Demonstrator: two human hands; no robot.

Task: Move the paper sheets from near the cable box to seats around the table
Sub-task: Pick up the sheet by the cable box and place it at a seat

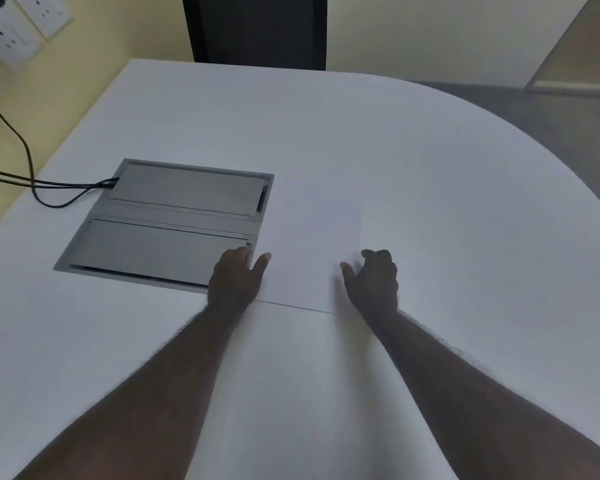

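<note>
Smooth white rounded table (430, 161), flat grey metal cable box (167, 223) set flush, thin white paper sheets (309, 251) just right of it, your left hand (236, 275) and right hand (374, 278) at their side edges, whether they grip unclear.

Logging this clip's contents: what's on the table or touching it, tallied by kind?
Paper: 1 stack, sheet count not readable
Cable box: 1
Cables: cannot count, a few black ones bundled
Hands: 2, left hand and right hand, at the paper's sides
Total: 4 besides the cables

Black cables (21, 181) trail toward wall sockets (14, 32).
</note>
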